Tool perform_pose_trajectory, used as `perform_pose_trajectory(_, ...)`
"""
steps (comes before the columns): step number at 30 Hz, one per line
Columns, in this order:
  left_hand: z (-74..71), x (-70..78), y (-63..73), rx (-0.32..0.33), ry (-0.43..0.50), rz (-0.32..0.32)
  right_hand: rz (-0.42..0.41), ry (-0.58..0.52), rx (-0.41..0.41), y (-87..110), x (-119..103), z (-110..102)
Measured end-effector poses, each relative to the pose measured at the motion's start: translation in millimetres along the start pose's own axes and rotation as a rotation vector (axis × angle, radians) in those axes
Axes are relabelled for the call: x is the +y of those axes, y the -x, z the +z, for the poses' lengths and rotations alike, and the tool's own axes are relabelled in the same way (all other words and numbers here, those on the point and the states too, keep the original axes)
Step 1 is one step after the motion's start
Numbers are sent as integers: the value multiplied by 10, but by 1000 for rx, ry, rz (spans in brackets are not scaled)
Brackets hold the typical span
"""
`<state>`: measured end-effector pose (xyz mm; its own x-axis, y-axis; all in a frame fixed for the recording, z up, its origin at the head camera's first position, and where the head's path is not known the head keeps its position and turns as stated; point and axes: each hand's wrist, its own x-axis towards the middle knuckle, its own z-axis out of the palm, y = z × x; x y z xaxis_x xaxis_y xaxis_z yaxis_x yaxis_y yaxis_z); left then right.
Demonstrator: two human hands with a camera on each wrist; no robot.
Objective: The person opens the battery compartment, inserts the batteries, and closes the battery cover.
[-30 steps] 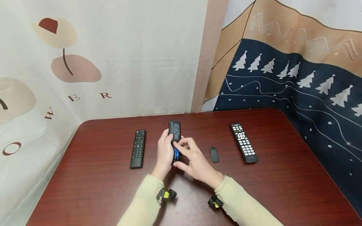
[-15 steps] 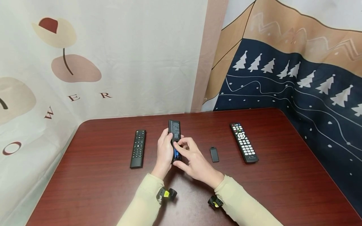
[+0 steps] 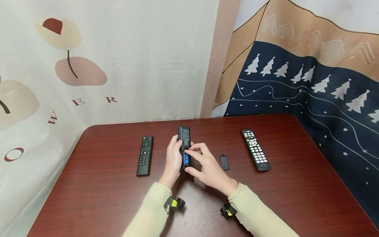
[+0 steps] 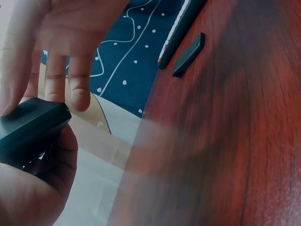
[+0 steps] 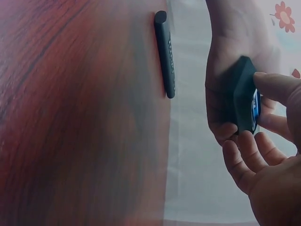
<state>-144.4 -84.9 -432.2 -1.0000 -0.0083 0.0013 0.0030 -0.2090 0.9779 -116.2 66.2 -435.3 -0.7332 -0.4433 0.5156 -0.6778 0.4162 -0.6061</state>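
My left hand [image 3: 172,158] grips a black remote control [image 3: 184,135], turned back side up, with its battery compartment uncovered. Blue batteries [image 3: 186,159] lie in that compartment. With index finger and thumb spread along the compartment, my right hand [image 3: 210,168] touches the remote at the upper end of the batteries and near its bottom end. In the left wrist view, the end of the remote [image 4: 35,123] juts from the left palm. The right wrist view shows the remote's side [image 5: 242,101] and a sliver of blue. A small black battery cover [image 3: 224,162] rests on the table, right of the hands.
A slim black remote [image 3: 145,156] lies on the reddish-brown table [image 3: 106,197] to the left. Farther right lies a black remote with white buttons [image 3: 255,149]. Patterned curtains [image 3: 148,59] hang behind the table's far edge.
My right hand has shifted slightly right, its thumb and index finger a little back from the compartment, so more blue shows. The left hand still holds the remote.
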Motion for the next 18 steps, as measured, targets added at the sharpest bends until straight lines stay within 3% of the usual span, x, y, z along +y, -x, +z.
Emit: perform_pose_trajectory(18,-46,25,7,-16,43,-31,42,21,4,146,174,-158)
